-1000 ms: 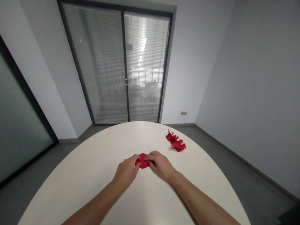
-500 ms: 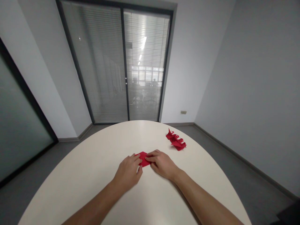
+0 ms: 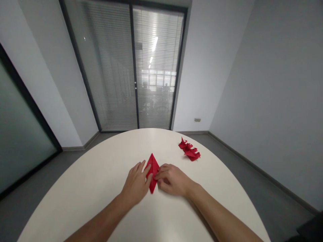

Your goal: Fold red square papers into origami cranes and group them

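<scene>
A folded red origami paper (image 3: 152, 165) lies on the table in a tall, narrow diamond shape, with a crease line running down its middle. My left hand (image 3: 135, 183) rests at its left side, fingers spread, the index finger and thumb touching the paper. At the right edge my right hand (image 3: 173, 179) has its fingers curled and pinched on the paper. The fingertips of that hand cover part of the right corner.
Several folded red paper figures (image 3: 189, 150) stand in a row toward the table's back right. The pale round table (image 3: 106, 168) curves away on both sides. Beyond it are a glass partition with blinds (image 3: 113, 84) and a wall socket (image 3: 197, 120).
The red paper has gone from a short, wide shape to a long diamond pointing away from me. My right hand's fingers have curled in and moved slightly nearer me.
</scene>
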Demonstrator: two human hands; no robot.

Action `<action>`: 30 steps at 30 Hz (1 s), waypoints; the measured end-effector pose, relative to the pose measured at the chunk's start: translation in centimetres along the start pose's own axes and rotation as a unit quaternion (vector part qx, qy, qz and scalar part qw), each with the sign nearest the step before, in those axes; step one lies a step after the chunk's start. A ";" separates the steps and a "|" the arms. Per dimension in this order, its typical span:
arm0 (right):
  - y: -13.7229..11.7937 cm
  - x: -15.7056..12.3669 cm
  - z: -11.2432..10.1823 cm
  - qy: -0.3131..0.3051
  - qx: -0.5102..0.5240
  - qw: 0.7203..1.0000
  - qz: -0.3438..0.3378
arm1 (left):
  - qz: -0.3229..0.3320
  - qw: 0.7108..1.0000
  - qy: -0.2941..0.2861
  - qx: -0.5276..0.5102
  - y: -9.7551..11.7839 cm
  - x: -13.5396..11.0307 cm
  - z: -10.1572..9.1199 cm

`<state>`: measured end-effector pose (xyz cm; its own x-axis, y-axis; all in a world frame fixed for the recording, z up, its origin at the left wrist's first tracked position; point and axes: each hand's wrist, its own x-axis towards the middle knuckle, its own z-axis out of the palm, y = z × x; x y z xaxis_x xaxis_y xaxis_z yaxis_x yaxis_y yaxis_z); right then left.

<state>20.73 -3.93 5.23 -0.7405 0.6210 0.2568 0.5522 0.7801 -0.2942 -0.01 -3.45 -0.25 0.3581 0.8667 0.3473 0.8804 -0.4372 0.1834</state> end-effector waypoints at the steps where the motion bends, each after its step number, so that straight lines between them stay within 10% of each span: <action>1: 0.2 -0.1 0.1 0.003 0.014 1.000 -0.004 | 0.005 1.000 -0.005 0.000 -0.1 0.0 0.0; 8: 2.5 -0.4 1.6 0.100 0.019 0.990 0.098 | 0.053 0.998 -0.037 -0.024 -0.5 0.1 -0.2; 30: 3.2 0.0 2.4 0.106 0.025 0.993 0.047 | 0.097 0.987 -0.113 -0.066 -1.3 0.1 -1.6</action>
<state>21.56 -1.63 2.04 -0.5864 0.6974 0.4119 0.5918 0.7161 -0.3700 -1.64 -3.20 1.04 0.5890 0.7887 0.1762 0.7456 -0.6144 0.2580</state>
